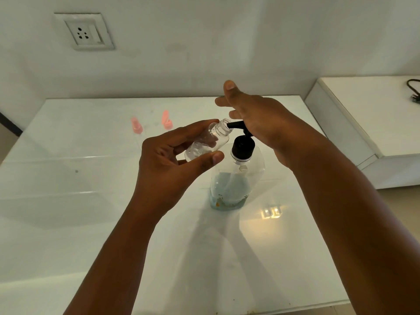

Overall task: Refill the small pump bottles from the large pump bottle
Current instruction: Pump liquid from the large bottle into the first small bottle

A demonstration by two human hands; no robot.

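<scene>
The large pump bottle (229,185) stands upright on the surface (68,201), directly below the right hand (256,123), whose palm rests on the pump head (238,126). The left hand (172,164) is just left of the right hand and holds a small bottle (208,142) tilted, its open mouth touching the spout tip. Beyond the left hand, well apart from it, two small pump tops (136,125) (166,120) sit on the surface side by side. A wall socket (85,31) is on the wall behind, far left of both hands. A raised ledge (375,114) runs to the right of the right hand, with a cable (412,87) on its far end.
</scene>
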